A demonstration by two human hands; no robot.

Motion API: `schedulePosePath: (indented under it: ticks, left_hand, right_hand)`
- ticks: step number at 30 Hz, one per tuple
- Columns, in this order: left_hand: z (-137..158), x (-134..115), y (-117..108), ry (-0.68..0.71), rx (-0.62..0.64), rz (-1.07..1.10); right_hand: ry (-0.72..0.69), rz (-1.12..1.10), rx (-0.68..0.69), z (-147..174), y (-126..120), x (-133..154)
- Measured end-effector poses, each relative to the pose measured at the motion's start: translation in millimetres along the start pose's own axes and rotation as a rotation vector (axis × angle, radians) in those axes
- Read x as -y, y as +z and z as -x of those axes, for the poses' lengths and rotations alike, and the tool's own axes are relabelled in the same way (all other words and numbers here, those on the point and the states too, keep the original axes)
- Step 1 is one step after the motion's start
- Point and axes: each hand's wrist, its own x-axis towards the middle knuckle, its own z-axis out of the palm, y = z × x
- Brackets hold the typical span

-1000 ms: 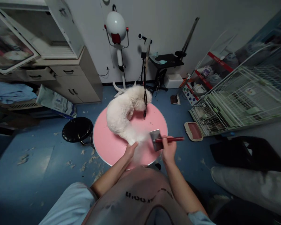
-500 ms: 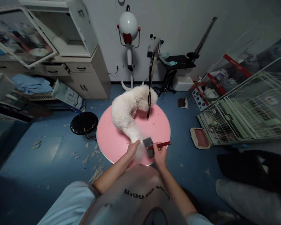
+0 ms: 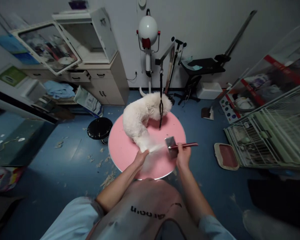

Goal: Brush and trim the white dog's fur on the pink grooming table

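A fluffy white dog (image 3: 137, 116) stands curved on a round pink grooming table (image 3: 117, 146), its head end at the far right beside a hanging black grooming loop (image 3: 161, 106). My left hand (image 3: 140, 159) is closed on long white fur at the dog's rear end; whether tail or leg lies inside is unclear. In my right hand (image 3: 183, 156) is a slicker brush (image 3: 171, 146) with a dark red handle, held over the table's right side. Blurred white strands stretch from my left hand toward the brush head.
Behind the table stand a white round-headed dryer (image 3: 148, 31) and a cabinet (image 3: 106, 85). A black stool (image 3: 99, 128) is close on the left. Wire cages (image 3: 270, 133) and a shallow litter tray (image 3: 226, 156) are at right. Fur clumps (image 3: 108, 180) lie on the blue floor.
The brush in my right hand has moved right, away from my left hand, and pale strands now span the gap. My left hand keeps its hold. The whole view has shifted.
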Motion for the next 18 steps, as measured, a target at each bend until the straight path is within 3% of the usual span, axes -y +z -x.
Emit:
schedulePosePath:
  ticks: [2, 5, 6, 9, 10, 14, 18]
  left_hand:
    - [-1, -1, -3, 0.0, -0.015, 0.005]
    - [-4, -2, -7, -0.023, 0.019, 0.025]
    - [-5, -2, -8, -0.023, 0.027, 0.021]
    - [-8, -1, -16, -0.011, 0.048, -0.013]
    - [-9, -1, -19, -0.01, 0.058, -0.018]
    - [-13, -5, -32, -0.029, 0.108, -0.017]
    - [-15, -15, -44, -0.024, 0.162, -0.065]
  right_hand:
    - [-0.059, -0.048, -0.027, -5, 2, 2]
    - [0.012, 0.057, 0.267, -2, 7, 2]
    - [0.028, 0.104, 0.281, 0, 9, 3]
    - [-0.076, 0.135, 0.02, 1, 13, 4]
    - [-0.111, 0.131, -0.005, 3, 14, 5]
    - [-0.038, 0.202, 0.234, 23, 28, 5]
    - [-0.125, 0.184, 0.035, 48, 45, -2]
